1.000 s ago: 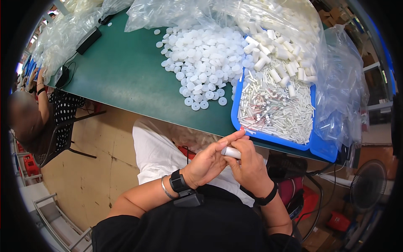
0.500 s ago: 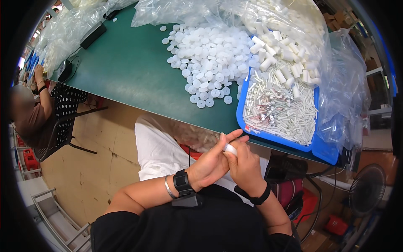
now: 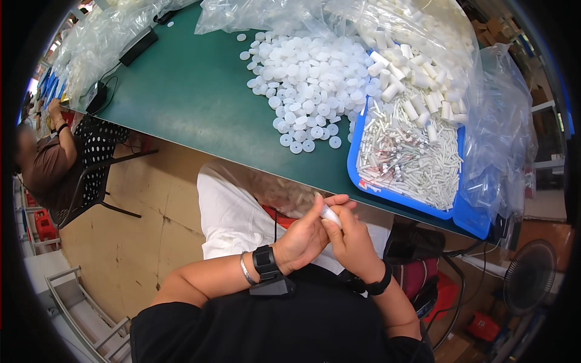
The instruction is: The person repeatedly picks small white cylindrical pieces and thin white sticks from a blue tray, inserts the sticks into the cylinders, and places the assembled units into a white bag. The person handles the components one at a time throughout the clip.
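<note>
Over my lap, just off the table's front edge, my two hands come together around a small white cylinder [image 3: 330, 215]. My right hand [image 3: 354, 245] is closed, pinching it with the thumb along its side. The far end lies between the thumb and fingers of my left hand [image 3: 301, 240], whose fingertips reach past it. Part of the cylinder is hidden by the fingers. Beyond my hands stands a blue tray [image 3: 358, 179] with many thin white sticks [image 3: 423, 169] in it. Thicker white cylinders [image 3: 392, 91] lie at its far side.
Translucent white discs [image 3: 302, 91] are heaped on the green table [image 3: 181, 115]. Clear plastic bags [image 3: 496, 139] lie right of the tray and along the back. A black box [image 3: 138, 47] sits far left. Another person [image 3: 51, 163] sits at the left; a fan [image 3: 529, 275] stands at right.
The view has shifted slightly, so the table and tray appear a little further right. My right fingers have moved slightly on the white cylinder, and both hands stay together around it.
</note>
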Motion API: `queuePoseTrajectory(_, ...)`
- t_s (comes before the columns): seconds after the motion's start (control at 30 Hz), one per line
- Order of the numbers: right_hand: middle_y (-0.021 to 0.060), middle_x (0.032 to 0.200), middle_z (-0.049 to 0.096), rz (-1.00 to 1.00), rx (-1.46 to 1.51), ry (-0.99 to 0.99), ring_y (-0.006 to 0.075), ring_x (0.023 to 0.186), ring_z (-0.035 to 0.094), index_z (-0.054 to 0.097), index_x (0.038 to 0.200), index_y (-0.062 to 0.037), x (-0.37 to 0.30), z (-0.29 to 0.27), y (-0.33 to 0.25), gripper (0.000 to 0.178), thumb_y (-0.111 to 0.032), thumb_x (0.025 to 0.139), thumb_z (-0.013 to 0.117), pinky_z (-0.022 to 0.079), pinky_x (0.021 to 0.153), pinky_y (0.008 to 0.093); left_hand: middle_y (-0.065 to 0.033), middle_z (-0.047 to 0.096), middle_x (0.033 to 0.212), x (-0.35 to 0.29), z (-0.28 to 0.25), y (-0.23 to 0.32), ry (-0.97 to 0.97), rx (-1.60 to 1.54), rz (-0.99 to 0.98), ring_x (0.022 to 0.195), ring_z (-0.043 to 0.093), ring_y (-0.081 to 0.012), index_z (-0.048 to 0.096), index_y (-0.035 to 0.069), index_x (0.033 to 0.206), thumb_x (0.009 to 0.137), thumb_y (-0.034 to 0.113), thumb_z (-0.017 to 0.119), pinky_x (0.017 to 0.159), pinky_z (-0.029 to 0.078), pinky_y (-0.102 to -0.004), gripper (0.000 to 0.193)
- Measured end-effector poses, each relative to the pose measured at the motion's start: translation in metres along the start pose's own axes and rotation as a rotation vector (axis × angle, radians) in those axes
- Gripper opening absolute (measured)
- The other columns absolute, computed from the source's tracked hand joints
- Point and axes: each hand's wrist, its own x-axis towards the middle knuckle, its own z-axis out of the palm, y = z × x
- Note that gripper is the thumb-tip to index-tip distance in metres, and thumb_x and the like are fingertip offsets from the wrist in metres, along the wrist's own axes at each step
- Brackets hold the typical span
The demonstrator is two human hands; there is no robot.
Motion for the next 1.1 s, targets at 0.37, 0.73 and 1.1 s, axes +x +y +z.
queuePoseTrajectory(0.37,-0.0016,0.072,0.045,0.499,0.984,-0.354,0.0030,0.050,0.029,0.054,0.106,-0.0053,0.015,-0.005,0.026,0.027,-0.031,0.103,0.046,0.022,0.044,0.0191,-0.0113,0.050,0.136,-0.006,-0.018,-0.002,0.137,0.125,-0.090,0.117,0.051,-0.0191,0.036,0.005,0.140,0.104,0.052,0.023,0.101,0.041,-0.0356,0.061)
queuePoseTrajectory(0.73,0.0279,0.096,0.064,0.088,-0.171,-0.037,0.0454,0.088,0.061,0.056,0.114,-0.0013,0.032,0.037,0.077,0.032,-0.026,0.094,0.055,0.049,0.074,0.0509,-0.0035,0.054,0.119,0.005,-0.057,-0.019,0.575,0.041,-0.185,0.109,0.051,-0.0199,0.054,0.010,0.116,0.104,0.046,0.035,0.096,0.040,-0.0415,0.042)
queuePoseTrajectory(1.1,0.0189,0.107,0.067,0.018,-0.438,-0.471,0.0362,0.092,0.066,0.054,0.129,-0.0120,0.047,0.109,0.158,0.039,-0.026,0.093,0.052,0.051,0.079,0.0454,-0.0100,0.055,0.107,0.006,-0.079,0.029,0.729,-0.084,0.088,0.105,0.057,-0.0275,0.052,0.003,0.109,0.103,0.025,0.040,0.094,0.048,-0.0425,0.026)
